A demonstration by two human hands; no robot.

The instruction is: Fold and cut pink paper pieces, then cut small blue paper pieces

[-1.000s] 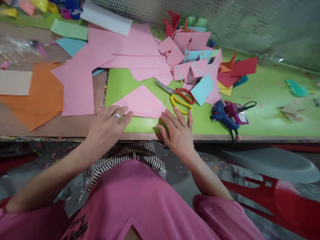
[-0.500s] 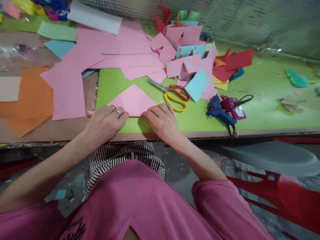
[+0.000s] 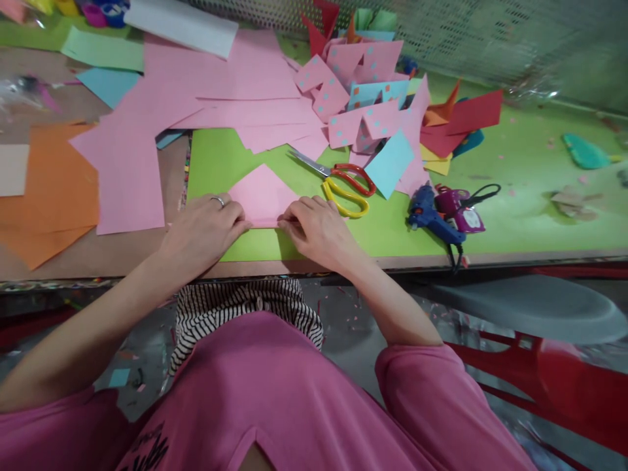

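Note:
A pink paper triangle (image 3: 262,191) lies on the green sheet (image 3: 216,160) near the table's front edge. My left hand (image 3: 203,226), with a ring on one finger, has its fingers curled and pinches the triangle's lower left edge. My right hand (image 3: 318,229) is curled over the lower right edge, its fingertips pressing and gripping the paper. Both hands sit close together along the triangle's bottom side. Red and yellow scissors (image 3: 343,186) lie just right of my right hand.
Large pink sheets (image 3: 206,85) and an orange sheet (image 3: 53,190) cover the left. A pile of dotted pink, blue and red cut pieces (image 3: 373,111) sits behind. A blue glue gun (image 3: 434,219) and a purple tool (image 3: 464,212) lie at right. A red chair (image 3: 564,386) stands below.
My right hand has slid left from beside the scissors onto the triangle's lower right edge and curled. Both hands have drawn together along the bottom edge, covering more of the paper.

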